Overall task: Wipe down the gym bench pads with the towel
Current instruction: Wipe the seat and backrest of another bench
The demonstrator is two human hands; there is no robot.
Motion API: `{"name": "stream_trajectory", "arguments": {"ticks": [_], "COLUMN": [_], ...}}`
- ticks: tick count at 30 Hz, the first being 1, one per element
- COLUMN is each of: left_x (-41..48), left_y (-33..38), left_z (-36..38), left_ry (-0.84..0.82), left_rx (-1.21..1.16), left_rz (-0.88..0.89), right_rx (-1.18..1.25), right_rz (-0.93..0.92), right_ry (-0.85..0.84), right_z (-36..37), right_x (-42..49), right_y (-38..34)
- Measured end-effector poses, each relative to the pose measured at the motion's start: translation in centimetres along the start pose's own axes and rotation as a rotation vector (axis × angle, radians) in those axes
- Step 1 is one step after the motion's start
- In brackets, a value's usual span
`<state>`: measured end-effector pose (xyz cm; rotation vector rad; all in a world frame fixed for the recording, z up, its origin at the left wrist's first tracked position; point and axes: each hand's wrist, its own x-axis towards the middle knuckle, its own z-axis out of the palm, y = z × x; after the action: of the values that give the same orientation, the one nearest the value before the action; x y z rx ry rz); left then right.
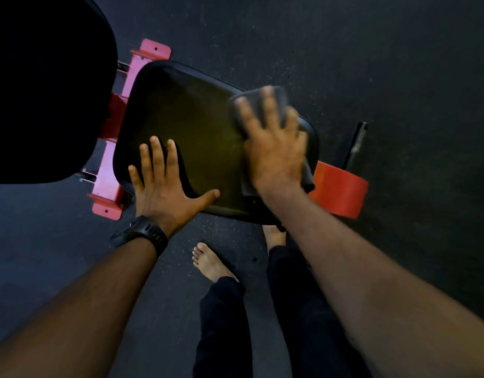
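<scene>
Footing: one bare foot (208,261) stands flat on the floor just short of the seat pad; the other is partly hidden under the pad's near edge. Dark trousers (224,323) cover both legs.
Left wrist: black watch (142,234), clear of the pad.
Left hand (161,186): flat on the near left part of the seat pad, fingers straight and spread, thumb out along the near edge. Grip apart, holding nothing. Judged to be steadying the pad.
Seat pad (191,124): black, smooth, with raised stitched edges. No streaks can be made out in this light.
Right hand (273,148): palm down on the towel, fingers spread and straight, grip apart, pressing rather than clutching. The hand is blurred.
Towel (280,98): dark grey, folded, lying on the far right end of the seat pad under the right hand, one corner hanging off the edge near the wrist.
Step in hand: wiping the seat pad, right end. Advice: press evenly with the whole palm, overlap each pass, carry the towel over the stitched edges, and tuck in the loose corner.
Back pad (44,91): black, at the upper left. Whether it has been wiped cannot be told.
Frame: red steel (107,173) between the two pads, with a red front piece (339,189) and a black bar (356,145) beyond the right end.
Floor (371,64): dark speckled rubber matting, dimly lit.
</scene>
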<state>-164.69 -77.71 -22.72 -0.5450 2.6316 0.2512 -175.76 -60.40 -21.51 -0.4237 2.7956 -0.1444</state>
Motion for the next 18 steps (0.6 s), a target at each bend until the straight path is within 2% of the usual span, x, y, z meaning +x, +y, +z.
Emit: {"name": "stream_trajectory", "arguments": {"ticks": [3,4,6,9,13,16,18], "left_x": [-0.1,-0.2,-0.2,-0.1,-0.2,-0.4,-0.5], "left_y": [0.4,0.6,0.8,1.2,1.1,1.3,1.5], "left_z": [-0.1,-0.3,-0.3,-0.3,-0.6,-0.9,-1.1], "left_ry": [0.005,0.000,-0.005,-0.010,0.015,0.048,0.036], "left_rx": [-0.009,-0.019,-0.028,-0.044,-0.105,-0.122,-0.128], "left_rz": [-0.013,-0.020,-0.039,-0.064,-0.077,-0.092,-0.106], "right_rx": [0.034,0.048,0.097,0.150,0.140,0.066,0.030], "right_rz": [0.403,0.473,0.483,0.250,-0.103,-0.237,-0.261], "right_ry": [0.191,0.198,0.149,0.097,0.020,0.001,0.023], "right_z": [1.0,1.5,2.8,3.4,1.4,0.2,-0.1], "right_x": [-3.5,-5.6,-9.3,-9.8,-3.3,0.3,1.0], "right_y": [1.1,0.7,-1.1,-4.5,-5.5,-4.9,-4.7]}}
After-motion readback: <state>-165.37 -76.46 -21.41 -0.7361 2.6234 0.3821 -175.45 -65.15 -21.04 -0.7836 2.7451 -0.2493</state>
